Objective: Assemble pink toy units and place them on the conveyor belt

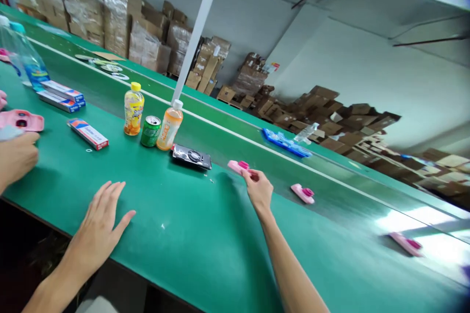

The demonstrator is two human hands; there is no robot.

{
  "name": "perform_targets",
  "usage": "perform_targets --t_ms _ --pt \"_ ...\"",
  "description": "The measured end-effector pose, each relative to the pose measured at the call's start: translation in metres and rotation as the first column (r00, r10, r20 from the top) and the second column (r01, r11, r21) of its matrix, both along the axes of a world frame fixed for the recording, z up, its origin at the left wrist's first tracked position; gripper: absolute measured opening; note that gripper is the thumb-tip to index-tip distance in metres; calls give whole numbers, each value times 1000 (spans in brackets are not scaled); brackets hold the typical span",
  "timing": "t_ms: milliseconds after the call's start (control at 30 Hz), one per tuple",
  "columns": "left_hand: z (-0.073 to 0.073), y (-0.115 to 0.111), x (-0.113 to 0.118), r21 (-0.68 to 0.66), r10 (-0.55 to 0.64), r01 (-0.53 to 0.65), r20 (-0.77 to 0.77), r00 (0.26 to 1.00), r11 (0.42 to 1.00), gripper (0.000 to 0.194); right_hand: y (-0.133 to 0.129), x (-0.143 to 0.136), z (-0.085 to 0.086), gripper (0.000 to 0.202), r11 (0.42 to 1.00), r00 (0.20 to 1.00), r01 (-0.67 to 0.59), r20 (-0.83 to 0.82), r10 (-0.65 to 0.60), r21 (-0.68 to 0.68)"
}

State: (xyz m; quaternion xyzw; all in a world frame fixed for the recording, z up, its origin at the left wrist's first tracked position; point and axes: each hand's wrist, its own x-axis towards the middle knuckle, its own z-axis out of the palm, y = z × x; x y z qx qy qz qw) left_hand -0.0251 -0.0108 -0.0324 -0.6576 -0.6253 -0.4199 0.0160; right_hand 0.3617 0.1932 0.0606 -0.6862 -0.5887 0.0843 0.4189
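My right hand (258,188) pinches the end of a pink camera-shaped piece (237,167) with a magenta round part, at the near edge of the dark green belt. My left hand (101,220) hovers over or rests on the green table (176,244), fingers spread and holding nothing. Two more pink pieces lie to the right on the belt, one near (303,193) and one farther off (406,244). A black phone-like object (191,157) lies left of my right hand, beside an orange bottle (170,125).
A green can (150,131) and yellow-capped bottle (134,109) stand at the centre left. A red-and-blue box (88,134) lies farther left. Another person's hand (18,159) is at the left edge by a pink case (22,121). A blue tray (286,143) sits beyond the belt.
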Motion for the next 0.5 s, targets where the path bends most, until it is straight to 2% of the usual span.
perform_targets --t_ms 67,133,200,267,333,400,500 --pt "-5 13 -12 19 83 -83 -3 997 996 55 38 12 -3 91 993 994 109 15 -110 33" --pt "0 39 -27 -4 161 -161 -13 987 987 51 61 16 -7 93 988 988 152 30 -152 25" --pt "12 69 -51 -61 282 -286 -60 957 956 54 70 17 -10 95 988 987 152 49 -152 -1" --pt "25 90 -77 -143 387 -400 -114 915 905 57 71 20 -15 106 988 986 154 70 -152 -27" --pt "32 92 -94 -162 422 -444 -152 894 881 55 68 23 -23 123 985 982 170 87 -167 -29" --pt "29 81 -95 -168 418 -450 -196 887 877 53 66 28 -35 132 982 970 188 152 -190 31" --pt "15 65 -85 -192 447 -500 -259 856 845 58 67 36 -57 117 976 934 156 300 -195 149"
